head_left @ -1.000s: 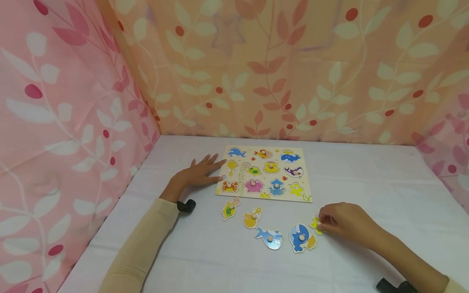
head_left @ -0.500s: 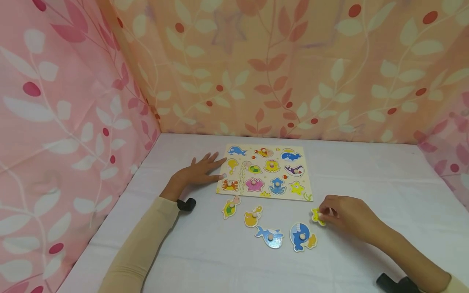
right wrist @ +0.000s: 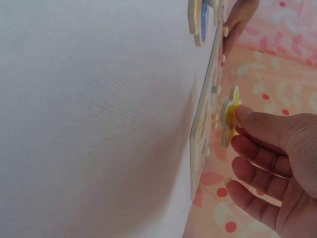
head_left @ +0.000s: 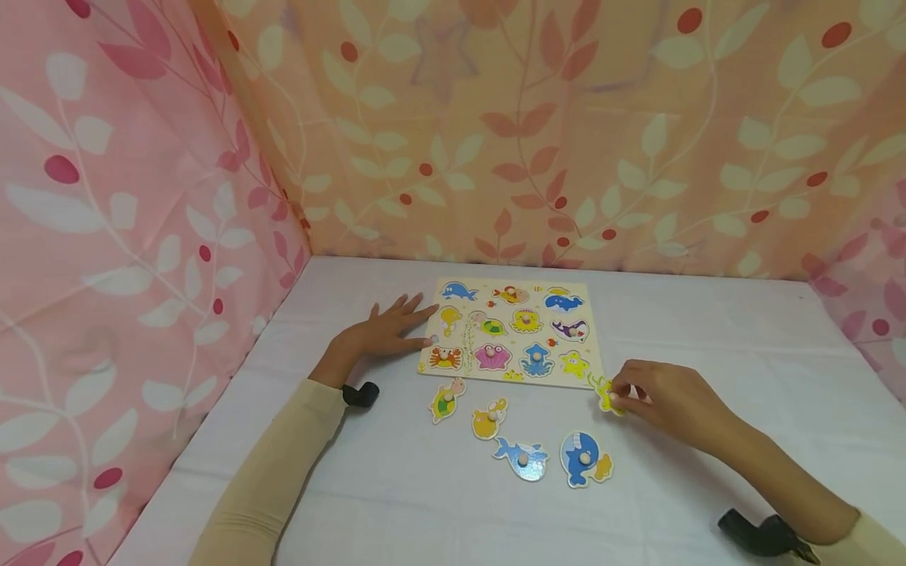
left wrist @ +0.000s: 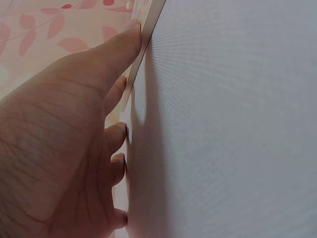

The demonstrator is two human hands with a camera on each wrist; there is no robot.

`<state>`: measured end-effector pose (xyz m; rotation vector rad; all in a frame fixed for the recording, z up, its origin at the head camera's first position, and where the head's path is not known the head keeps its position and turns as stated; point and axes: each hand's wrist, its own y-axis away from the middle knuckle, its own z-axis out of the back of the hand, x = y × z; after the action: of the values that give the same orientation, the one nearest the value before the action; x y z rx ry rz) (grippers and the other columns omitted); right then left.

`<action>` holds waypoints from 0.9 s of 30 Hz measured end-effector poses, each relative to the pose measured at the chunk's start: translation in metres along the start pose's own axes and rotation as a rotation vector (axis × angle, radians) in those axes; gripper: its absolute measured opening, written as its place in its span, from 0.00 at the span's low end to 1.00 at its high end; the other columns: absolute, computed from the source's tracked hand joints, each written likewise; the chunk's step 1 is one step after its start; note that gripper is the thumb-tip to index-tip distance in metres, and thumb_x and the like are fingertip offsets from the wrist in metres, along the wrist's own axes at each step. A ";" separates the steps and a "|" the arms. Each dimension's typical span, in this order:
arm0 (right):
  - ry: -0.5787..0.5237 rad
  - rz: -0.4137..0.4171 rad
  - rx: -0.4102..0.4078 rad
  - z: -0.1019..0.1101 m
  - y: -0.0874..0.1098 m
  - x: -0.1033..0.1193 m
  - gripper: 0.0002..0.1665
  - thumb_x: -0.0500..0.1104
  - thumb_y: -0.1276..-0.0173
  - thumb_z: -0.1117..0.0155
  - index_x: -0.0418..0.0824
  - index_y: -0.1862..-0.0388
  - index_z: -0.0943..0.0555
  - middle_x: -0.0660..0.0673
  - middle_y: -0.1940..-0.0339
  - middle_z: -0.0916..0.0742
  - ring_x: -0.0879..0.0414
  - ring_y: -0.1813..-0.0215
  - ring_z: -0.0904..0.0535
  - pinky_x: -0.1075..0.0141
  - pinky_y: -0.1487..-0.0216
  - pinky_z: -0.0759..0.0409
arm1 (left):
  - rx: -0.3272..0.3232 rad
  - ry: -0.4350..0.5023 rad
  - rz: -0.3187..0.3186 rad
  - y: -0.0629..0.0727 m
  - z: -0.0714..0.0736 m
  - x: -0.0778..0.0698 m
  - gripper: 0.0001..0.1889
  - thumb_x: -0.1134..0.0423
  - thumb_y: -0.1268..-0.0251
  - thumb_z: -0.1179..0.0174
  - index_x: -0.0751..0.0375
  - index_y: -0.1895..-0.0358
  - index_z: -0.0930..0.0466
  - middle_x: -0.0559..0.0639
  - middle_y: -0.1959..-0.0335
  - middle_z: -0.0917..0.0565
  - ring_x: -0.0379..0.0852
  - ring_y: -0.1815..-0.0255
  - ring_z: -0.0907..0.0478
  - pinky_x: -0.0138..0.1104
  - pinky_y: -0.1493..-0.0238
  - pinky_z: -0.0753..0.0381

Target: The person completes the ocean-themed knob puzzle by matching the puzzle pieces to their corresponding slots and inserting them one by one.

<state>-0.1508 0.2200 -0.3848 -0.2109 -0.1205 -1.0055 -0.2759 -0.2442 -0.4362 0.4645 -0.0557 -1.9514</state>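
My right hand [head_left: 668, 401] pinches a yellow starfish puzzle piece [head_left: 605, 396] just off the lower right corner of the wooden puzzle board [head_left: 520, 375]. In the right wrist view the starfish piece [right wrist: 231, 118] is held between thumb and fingers, apart from the board [right wrist: 195, 148]. My left hand [head_left: 385, 328] lies with fingers spread at the board's left edge, thumb and a finger touching it. In the left wrist view the thumb of the left hand [left wrist: 74, 114] rests on the board's rim [left wrist: 143, 47]. Crab, clam, squid and octopus pieces with knobs sit in the board.
Loose on the white cloth [head_left: 425, 503] lie a turtle piece [head_left: 443, 402], a seahorse piece [head_left: 487, 423], a light blue whale piece [head_left: 527, 462] and a blue dolphin piece [head_left: 579, 464]. Flowered curtains [head_left: 552, 141] stand behind and at the sides.
My right hand has lifted the starfish piece from beside the dolphin piece and carried it away from me, up to the board's corner. The left hand has stayed in place.
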 end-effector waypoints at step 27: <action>-0.075 0.017 -0.001 -0.005 -0.053 -0.006 0.09 0.46 0.40 0.20 0.47 0.63 0.12 0.60 0.75 0.19 0.61 0.70 0.28 0.68 0.71 0.28 | 0.009 0.004 -0.008 -0.001 0.001 0.002 0.45 0.24 0.34 0.53 0.29 0.18 0.57 0.46 0.15 0.63 0.57 0.16 0.72 0.69 0.28 0.73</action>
<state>-0.1987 0.1969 -0.3843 -0.2500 -0.1865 -0.9808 -0.2775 -0.2459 -0.4363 0.4754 -0.0601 -1.9590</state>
